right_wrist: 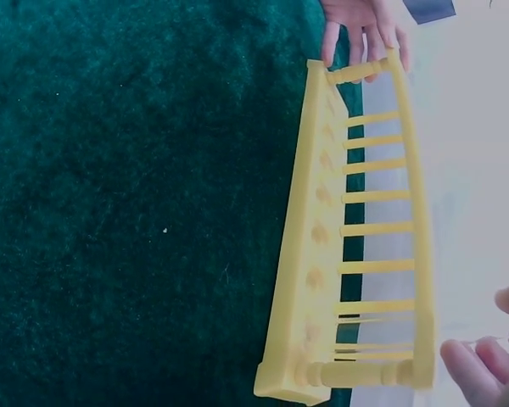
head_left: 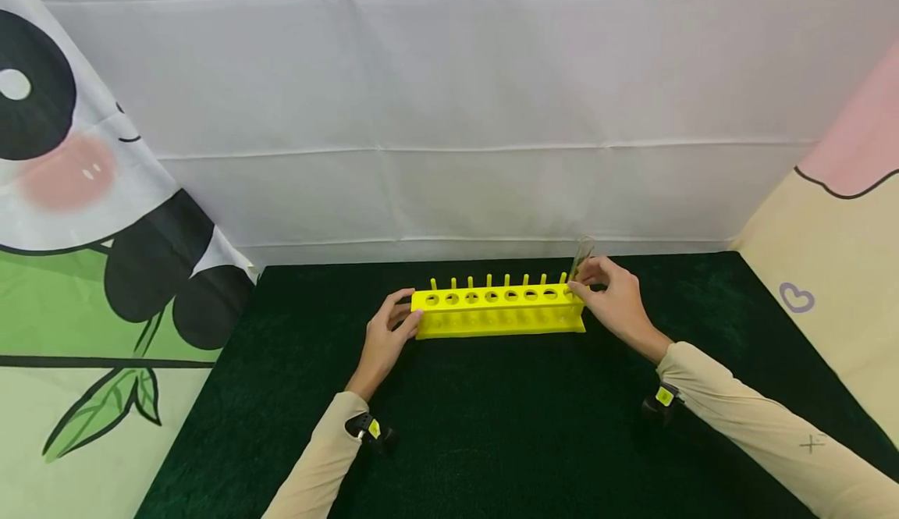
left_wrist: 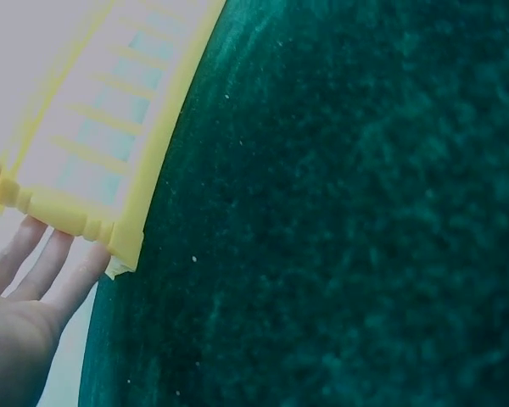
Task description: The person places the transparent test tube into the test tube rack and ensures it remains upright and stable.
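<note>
A yellow test tube rack (head_left: 502,318) stands upright on the dark green cloth, a row of holes along its top and a row of pegs behind. My left hand (head_left: 382,345) holds its left end, thumb at the front; the left wrist view shows several fingertips of this hand (left_wrist: 34,297) against the end post. At the right end, my right hand (head_left: 618,300) pinches a clear glass test tube (head_left: 584,247), which leans slightly above the end hole. Through the rack (right_wrist: 301,254) in the right wrist view, the tube's lower part shows faintly between the top and base.
Dark green cloth (head_left: 492,425) covers the table. Behind it hangs a white sheet (head_left: 456,113), close to the table's back edge. Printed cloths flank it: a cartoon panel (head_left: 63,308) on the left and a cream and pink one (head_left: 836,269) on the right.
</note>
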Tool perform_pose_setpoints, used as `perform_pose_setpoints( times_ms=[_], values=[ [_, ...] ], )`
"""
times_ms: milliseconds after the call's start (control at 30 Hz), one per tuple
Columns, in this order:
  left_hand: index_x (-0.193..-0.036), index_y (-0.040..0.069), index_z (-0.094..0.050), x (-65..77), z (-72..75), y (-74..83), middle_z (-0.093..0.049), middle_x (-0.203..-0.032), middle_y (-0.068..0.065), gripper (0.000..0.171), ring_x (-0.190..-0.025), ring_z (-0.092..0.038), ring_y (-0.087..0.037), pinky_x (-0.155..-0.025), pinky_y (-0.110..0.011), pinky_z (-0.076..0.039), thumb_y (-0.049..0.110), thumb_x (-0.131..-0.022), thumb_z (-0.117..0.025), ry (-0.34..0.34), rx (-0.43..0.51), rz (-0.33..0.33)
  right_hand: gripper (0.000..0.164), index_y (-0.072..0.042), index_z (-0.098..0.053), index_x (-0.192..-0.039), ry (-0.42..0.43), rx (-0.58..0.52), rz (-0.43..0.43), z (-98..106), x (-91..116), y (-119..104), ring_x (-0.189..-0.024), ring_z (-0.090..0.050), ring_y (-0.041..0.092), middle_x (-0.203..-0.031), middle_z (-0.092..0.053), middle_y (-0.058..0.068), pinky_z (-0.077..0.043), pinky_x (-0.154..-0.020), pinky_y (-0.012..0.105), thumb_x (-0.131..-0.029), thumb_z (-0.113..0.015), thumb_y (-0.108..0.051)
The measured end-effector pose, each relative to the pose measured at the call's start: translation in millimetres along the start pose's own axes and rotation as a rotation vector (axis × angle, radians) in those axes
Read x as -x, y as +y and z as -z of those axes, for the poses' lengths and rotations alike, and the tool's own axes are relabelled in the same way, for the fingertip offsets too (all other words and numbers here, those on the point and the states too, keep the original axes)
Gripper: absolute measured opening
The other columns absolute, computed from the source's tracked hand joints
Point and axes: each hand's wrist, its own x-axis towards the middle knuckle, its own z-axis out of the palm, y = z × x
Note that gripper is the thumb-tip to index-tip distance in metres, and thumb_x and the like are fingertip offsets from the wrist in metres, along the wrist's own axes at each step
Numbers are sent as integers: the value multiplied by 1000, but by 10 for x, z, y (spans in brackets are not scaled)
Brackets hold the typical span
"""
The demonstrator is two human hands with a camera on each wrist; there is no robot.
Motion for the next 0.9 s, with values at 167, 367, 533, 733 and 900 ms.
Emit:
perform_pose_setpoints(
  times_ms=[167,367,533,733,900],
  values=[
    [-133,37,-47,5,22,-40,-56,-127,-4,45,-114,-55,-20,-92,-39,-50,44,-91,-59,11,-80,-9,30,1,-58,-110,-27,11,-4,42,20,-2,-95,-61,31,-103,-62,17,-50,-84,50,-90,-66,-19],
    [-139,35,-44,7,51,15,-55,-131,-4,48,-118,-52,-22,-96,-49,-46,37,-93,-59,-8,-218,-50,28,0,-59,-112,-23,34,-64,83,54,32,-95,-61,29,-104,-63,15,-52,-81,46,-91,-64,-19],
    [-142,30,-40,-8,62,25,-51,-135,-6,54,-121,-49,-24,-97,-49,-45,36,-93,-60,-18,-300,-76,26,0,-61,-110,8,30,-68,87,82,31,-94,-62,27,-103,-65,15,-51,-76,36,-91,-64,-18],
    [-144,27,-36,56,89,41,-47,-139,-6,60,-126,-43,-25,-102,-52,-38,41,-92,-60,9,-419,-87,25,-2,-61,-109,37,13,-27,103,116,21,-93,-63,26,-103,-65,14,-48,-67,14,-90,-65,-18],
    [-145,28,-35,123,109,79,-44,-141,-7,62,-129,-39,-30,-102,-57,-35,48,-91,-58,24,-545,-88,27,-3,-60,-112,42,29,3,151,166,36,-96,-62,26,-105,-64,13,-53,-74,20,-91,-65,-18]
  ],
)
